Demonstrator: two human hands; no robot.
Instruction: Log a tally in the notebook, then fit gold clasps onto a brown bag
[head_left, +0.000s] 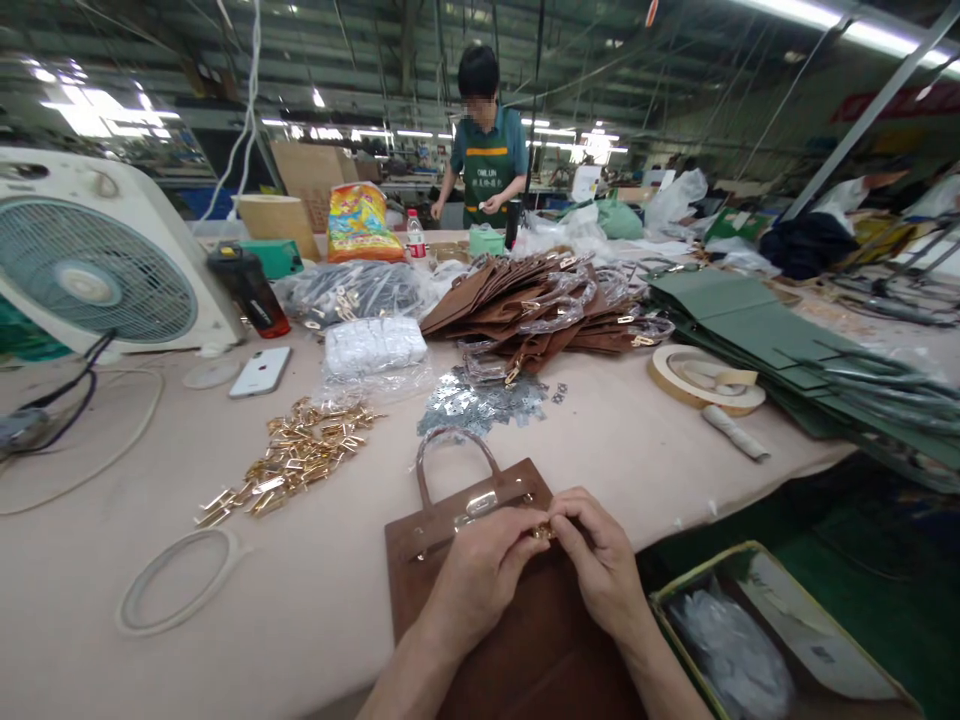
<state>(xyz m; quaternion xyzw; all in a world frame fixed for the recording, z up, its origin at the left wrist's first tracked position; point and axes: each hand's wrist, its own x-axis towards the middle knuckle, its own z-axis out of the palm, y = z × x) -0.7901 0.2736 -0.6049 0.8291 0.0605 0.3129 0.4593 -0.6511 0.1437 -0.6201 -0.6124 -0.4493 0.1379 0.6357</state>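
Your left hand and right hand angle inward, fingertips nearly meeting, pinching a small gold fitting between them; the brown bag lies beneath your hands, across the desk edge.

The brown handbag looks smooth, leathery and matt, its clasp glossy metal. Left of the handbag, gold-toned metal fittings shine; beyond it lie silvery metal plates and crinkled, glossy clear plastic wrapping.
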